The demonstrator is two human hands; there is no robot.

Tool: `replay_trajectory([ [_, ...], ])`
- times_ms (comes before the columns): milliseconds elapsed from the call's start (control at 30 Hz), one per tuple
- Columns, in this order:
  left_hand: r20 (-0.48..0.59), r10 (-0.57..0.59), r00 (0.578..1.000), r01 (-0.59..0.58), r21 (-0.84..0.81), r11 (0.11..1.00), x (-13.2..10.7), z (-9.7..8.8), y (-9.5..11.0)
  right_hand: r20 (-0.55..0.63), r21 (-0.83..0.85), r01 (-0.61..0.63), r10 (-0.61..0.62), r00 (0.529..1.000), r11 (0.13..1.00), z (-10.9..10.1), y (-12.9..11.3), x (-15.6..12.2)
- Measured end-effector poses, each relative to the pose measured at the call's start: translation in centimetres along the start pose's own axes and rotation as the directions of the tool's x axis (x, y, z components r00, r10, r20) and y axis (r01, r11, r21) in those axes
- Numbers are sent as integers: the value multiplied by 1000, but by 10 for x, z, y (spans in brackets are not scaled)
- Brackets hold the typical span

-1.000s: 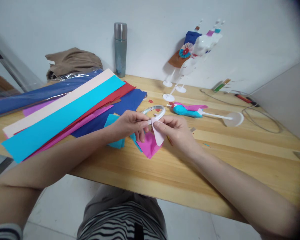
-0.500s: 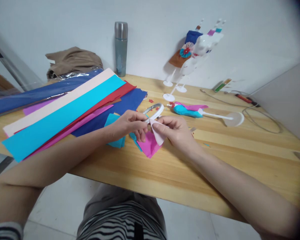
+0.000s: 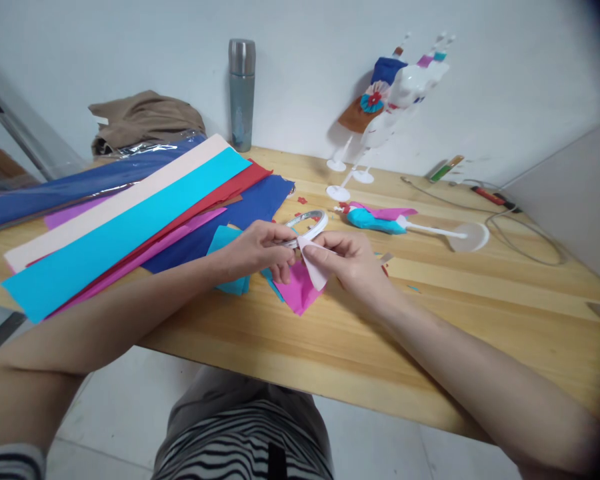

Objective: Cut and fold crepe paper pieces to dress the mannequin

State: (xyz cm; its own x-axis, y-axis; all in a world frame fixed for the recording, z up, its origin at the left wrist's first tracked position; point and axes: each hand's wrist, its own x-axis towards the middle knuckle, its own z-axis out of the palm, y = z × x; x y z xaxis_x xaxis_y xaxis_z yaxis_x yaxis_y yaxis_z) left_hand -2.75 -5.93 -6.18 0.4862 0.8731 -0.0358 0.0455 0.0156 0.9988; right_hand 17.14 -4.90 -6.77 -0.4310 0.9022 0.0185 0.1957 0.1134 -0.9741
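Pale pink paper (image 3: 315, 268), tapering to a tip, is pinched in the fingers of the right hand (image 3: 353, 263). The left hand (image 3: 265, 250) grasps a white tape roll (image 3: 318, 229) with its fingers, right at that tip, above magenta paper (image 3: 296, 293) on the wooden tabletop (image 3: 340, 367).

Left hand (image 3: 267, 250) curled, fingers (image 3: 283, 272) bent; right hand (image 3: 350, 260) pinching close beside; bare forearms (image 3: 145, 310) angled inward.
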Motion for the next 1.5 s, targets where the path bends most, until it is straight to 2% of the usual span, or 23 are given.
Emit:
replay_trajectory([
  [300,26,39,999,-38,-46,998,6,-5,-14,8,70,1,-2,1000,998,1,-3,-1],
  [467,11,7,1000,-7,2,1000,5,-2,-11,-50,95,2,2,999,995,0,0,-1],
  [733,-7,-30,1000,30,-2,1000,5,1,-6,-49,26,29,-28,998,999,1,1,-1],
  [933,-3,-32,999,32,-7,999,5,0,-8,-51,49,16,-13,999,999,0,0,-1],
  [1233,-16,-20,1000,20,-6,1000,8,0,-13,-26,16,28,-28,999,999,2,6,0],
  [1500,21,23,1000,-23,-8,1000,10,-4,-18,-46,25,24,-23,999,999,2,11,0],
])
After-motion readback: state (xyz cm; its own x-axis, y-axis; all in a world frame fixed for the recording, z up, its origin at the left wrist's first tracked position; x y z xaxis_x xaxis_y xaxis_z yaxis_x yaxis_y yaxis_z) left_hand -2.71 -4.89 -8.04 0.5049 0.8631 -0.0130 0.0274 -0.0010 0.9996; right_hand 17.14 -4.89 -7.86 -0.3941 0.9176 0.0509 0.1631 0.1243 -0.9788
